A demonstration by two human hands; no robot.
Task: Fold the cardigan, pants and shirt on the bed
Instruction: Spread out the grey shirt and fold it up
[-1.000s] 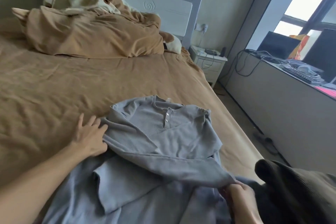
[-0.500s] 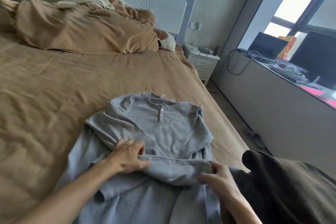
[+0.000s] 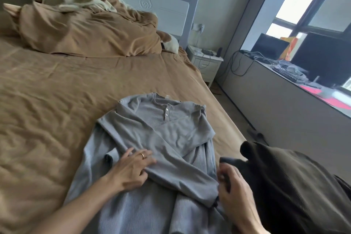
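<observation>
Shirt [image 3: 152, 138], grey, lies face up near the right edge of the bed [image 3: 57, 100], and both sleeves now cross its chest where a second ago only one did, so I judge the sleeve folds done and the body fold next. Left hand [image 3: 131, 169] has come in to press flat and open on the crossed sleeves, while right hand [image 3: 233, 194] pinches the cuff beside a dark garment [image 3: 284, 186].

grey shirt [image 3: 152, 138] | flat on bed [image 3: 57, 100], sleeves crossed | dark garment [image 3: 284, 176] beside
</observation>
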